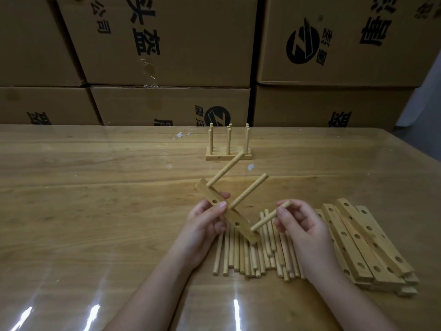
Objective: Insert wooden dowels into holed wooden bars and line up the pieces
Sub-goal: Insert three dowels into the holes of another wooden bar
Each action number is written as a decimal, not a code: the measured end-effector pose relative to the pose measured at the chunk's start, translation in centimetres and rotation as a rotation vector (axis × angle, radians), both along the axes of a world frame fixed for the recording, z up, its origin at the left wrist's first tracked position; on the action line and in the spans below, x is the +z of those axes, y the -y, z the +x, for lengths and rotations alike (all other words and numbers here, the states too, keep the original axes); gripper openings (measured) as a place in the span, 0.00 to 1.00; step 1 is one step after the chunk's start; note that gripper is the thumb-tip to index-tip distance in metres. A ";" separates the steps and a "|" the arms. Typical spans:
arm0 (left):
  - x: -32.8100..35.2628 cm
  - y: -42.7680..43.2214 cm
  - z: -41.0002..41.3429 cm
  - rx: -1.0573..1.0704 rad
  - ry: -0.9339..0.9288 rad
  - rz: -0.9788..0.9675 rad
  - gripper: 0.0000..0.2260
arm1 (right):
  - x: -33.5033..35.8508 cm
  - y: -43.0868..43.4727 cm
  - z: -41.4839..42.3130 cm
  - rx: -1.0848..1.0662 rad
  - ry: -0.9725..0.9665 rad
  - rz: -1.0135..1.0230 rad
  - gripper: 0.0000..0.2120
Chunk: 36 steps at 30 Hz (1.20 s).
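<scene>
While left fingers [220,207] clasp the bar [207,191], right fingers [283,214] pinch a dowel [265,219] touching it.

Dim, warm light; glare streaks low on table [71,211].

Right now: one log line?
left hand: grips bar, two dowels in | right hand: pinches third dowel, tip at bar end | finished piece: behind

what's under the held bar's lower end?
Loose dowels lying on the table, beneath the bar the left hand holds. Some far ends are hidden by the bar and that hand; contact unclear.
</scene>
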<state>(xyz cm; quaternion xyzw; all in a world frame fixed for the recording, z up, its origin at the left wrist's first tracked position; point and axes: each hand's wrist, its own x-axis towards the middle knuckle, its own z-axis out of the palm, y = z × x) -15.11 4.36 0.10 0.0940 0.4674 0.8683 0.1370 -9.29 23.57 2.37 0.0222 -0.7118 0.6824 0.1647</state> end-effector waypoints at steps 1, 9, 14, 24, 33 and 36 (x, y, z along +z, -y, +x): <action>0.0 0.0 0.0 0.005 0.006 0.018 0.12 | -0.1 0.0 0.0 0.011 0.020 0.030 0.06; 0.3 -0.3 0.3 0.007 0.040 -0.025 0.13 | -1.2 0.3 -0.6 0.087 0.101 0.328 0.06; 0.3 0.3 0.1 0.140 0.030 -0.040 0.12 | -1.3 0.0 -0.8 -0.032 0.096 0.153 0.09; 0.7 2.0 0.6 0.300 -0.014 -0.410 0.19 | -1.6 -0.7 -1.6 -0.074 0.097 0.035 0.06; 1.6 3.5 1.0 0.216 -0.130 -0.974 0.16 | -2.1 -0.9 -1.9 -0.040 0.136 0.093 0.08; 1.4 3.8 0.2 0.274 -0.132 -1.039 0.18 | -2.3 -0.8 -2.0 -0.034 0.143 0.137 0.10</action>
